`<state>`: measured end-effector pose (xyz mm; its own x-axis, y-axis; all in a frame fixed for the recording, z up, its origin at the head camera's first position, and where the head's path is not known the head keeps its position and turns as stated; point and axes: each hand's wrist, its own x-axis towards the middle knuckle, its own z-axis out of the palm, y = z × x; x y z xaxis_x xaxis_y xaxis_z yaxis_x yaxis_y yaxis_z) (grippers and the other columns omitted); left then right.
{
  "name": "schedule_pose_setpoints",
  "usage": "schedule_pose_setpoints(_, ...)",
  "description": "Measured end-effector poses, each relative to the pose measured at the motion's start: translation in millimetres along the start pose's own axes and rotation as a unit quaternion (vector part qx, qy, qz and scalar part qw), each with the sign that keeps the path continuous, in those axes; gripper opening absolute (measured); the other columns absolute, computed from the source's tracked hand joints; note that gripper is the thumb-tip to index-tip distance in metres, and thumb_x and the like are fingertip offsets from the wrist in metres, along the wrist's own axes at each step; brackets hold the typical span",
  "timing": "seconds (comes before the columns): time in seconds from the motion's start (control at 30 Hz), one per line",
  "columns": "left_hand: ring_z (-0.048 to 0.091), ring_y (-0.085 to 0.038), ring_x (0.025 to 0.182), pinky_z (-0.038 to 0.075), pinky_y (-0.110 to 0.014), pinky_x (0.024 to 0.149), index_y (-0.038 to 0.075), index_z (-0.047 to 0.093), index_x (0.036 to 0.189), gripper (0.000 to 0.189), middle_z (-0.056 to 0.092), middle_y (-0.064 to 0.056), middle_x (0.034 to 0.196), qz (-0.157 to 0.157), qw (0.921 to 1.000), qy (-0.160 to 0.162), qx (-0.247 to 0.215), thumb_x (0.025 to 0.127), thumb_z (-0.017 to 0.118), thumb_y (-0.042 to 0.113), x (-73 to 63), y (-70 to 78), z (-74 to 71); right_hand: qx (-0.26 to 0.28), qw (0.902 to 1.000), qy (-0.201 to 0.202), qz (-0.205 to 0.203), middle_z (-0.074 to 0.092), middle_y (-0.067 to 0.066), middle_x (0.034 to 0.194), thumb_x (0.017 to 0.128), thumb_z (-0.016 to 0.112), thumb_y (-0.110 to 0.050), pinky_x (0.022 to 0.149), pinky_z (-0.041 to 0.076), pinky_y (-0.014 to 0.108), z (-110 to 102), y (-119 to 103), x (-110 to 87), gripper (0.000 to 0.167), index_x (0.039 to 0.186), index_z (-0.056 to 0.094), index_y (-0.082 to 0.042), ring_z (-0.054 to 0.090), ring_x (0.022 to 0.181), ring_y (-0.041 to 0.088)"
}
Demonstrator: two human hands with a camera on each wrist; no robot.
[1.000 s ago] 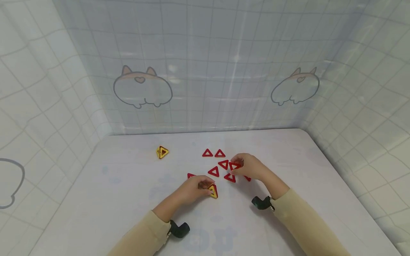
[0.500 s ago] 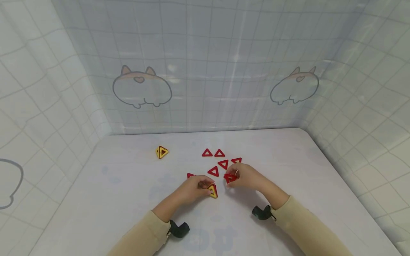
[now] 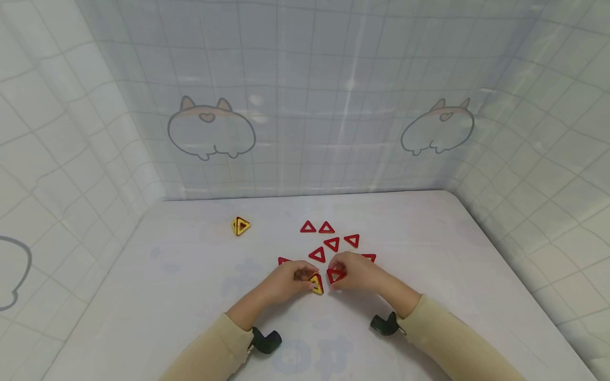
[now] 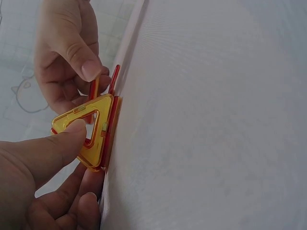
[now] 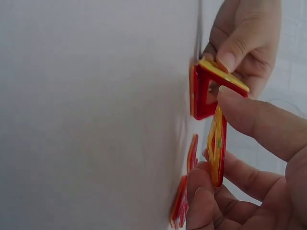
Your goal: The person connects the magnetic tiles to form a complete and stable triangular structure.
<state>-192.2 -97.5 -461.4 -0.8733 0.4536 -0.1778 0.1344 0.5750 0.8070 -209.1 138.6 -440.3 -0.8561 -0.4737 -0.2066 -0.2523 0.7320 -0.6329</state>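
My left hand (image 3: 285,283) pinches a triangular magnetic tile, yellow on the near side with red behind, between thumb and fingers. In the left wrist view this yellow tile (image 4: 102,112) leans over the table, joined with red tiles behind it. Facing it from the right, my right hand (image 3: 362,272) holds a single triangular tile (image 5: 219,148), red on one face and yellow on the other. That tile stands on edge close to the left hand's tiles (image 5: 204,111); whether they touch I cannot tell.
Several loose red triangular tiles lie flat beyond the hands, among them one red tile (image 3: 308,231) at the back and another red tile (image 3: 352,239) on the right. A small yellow tile pyramid (image 3: 241,226) stands farther back left on the white table (image 3: 190,307).
My right hand has picked up a red tile from the group and brought it left and nearer, beside the left hand's tiles. My left hand has stayed in place.
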Motion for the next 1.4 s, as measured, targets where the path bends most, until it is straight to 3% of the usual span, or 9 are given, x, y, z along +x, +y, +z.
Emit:
schedule_pose_setpoints(0.7,0.060,-0.014,0.094,0.052,-0.032,0.085,0.017,0.069,0.121,0.033,0.065,0.006,0.103,0.014,0.9999,-0.001,0.003,0.089,0.077,0.019,-0.7,1.6,-0.7,-0.040,0.9991,-0.011,0.000,0.064,-0.006,0.092,0.075,0.089,-0.028,0.076,0.055,0.032,12.2,-10.0,5.6,0.039,0.107,0.069,-0.017,0.058,0.088,0.014)
schedule_pose_setpoints(1.1,0.062,-0.014,0.095,0.054,-0.032,0.086,0.017,0.069,0.120,0.034,0.066,0.005,0.107,0.008,0.9999,-0.001,-0.010,0.088,0.079,0.019,-1.4,-0.5,0.1,-0.008,0.9997,-0.025,0.001,0.067,-0.004,0.095,0.076,0.089,-0.018,0.081,0.055,0.036,9.7,-14.2,1.6,0.037,0.108,0.071,-0.013,0.060,0.090,0.016)
schedule_pose_setpoints(1.4,0.063,-0.013,0.093,0.055,-0.031,0.085,0.017,0.070,0.118,0.031,0.067,0.005,0.107,0.021,0.9997,0.001,-0.009,0.088,0.079,0.019,-0.3,-3.9,-0.9,0.030,0.9989,-0.034,0.016,0.063,-0.006,0.091,0.076,0.089,-0.019,0.075,0.053,0.033,7.5,-9.9,4.1,0.035,0.106,0.071,-0.017,0.057,0.086,0.017)
